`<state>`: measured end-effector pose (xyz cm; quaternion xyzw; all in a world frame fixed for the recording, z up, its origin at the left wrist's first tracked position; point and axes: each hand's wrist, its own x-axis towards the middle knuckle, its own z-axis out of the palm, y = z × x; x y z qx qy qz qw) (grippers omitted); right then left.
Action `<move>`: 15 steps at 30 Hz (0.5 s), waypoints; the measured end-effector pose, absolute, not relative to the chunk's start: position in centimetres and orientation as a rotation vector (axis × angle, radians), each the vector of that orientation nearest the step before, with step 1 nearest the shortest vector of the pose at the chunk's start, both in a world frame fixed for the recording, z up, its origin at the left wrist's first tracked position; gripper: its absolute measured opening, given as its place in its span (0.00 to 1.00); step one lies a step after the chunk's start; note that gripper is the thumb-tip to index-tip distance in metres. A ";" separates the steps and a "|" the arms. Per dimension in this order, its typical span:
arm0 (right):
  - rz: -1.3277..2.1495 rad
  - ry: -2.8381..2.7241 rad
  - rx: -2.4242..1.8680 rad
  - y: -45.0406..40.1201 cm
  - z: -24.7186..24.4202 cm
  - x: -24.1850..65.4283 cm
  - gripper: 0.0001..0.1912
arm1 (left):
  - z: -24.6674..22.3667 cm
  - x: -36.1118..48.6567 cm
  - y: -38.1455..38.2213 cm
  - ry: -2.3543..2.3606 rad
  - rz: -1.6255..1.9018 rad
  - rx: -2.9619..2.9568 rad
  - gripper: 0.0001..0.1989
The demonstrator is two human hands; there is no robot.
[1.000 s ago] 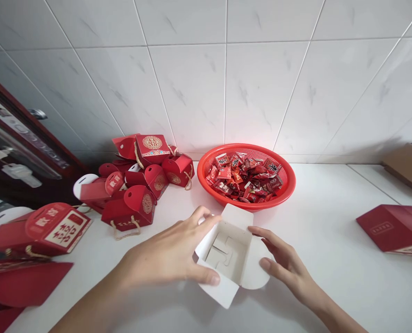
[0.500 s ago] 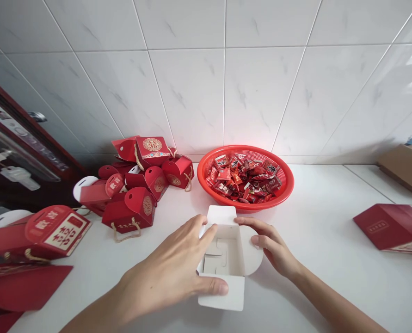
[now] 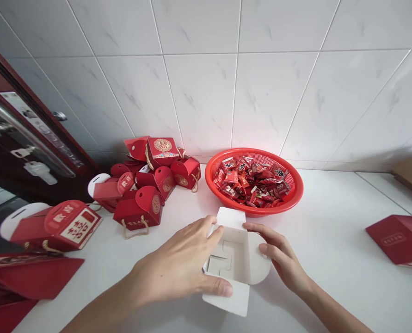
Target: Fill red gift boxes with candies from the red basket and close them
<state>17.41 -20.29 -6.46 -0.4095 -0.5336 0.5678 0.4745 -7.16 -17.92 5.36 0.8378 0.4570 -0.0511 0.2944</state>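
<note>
Well, the opened-out box (image 3: 239,259) looks plain white inside, with slotted tabs interlocked across its bottom, and it sits low over the counter (image 3: 334,245) just in front of the red basket (image 3: 261,211). Its mouth faces up, its long axis, flap to flap, running almost straight from the person toward the basket. The left hand's (image 3: 180,263) fingers grip its left side; the right hand's (image 3: 284,256) hold its rounded flap (image 3: 260,267).

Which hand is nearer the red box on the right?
Right. The right hand is left of the red box; the left hand is farther left, at the white box's left side.
</note>
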 end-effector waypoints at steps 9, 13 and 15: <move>1.082 -1.477 -1.106 -19.3 -4.8 18.6 0.17 | 4.3 -6.1 -16.7 1.185 -0.067 2.329 0.40; 0.927 -1.599 -1.141 -19.2 -4.3 18.9 0.18 | 4.0 -6.0 -16.6 1.204 -0.063 2.335 0.44; 0.877 -1.635 -1.148 -19.2 -4.1 18.9 0.18 | 4.0 -6.0 -16.7 1.202 -0.068 2.333 0.46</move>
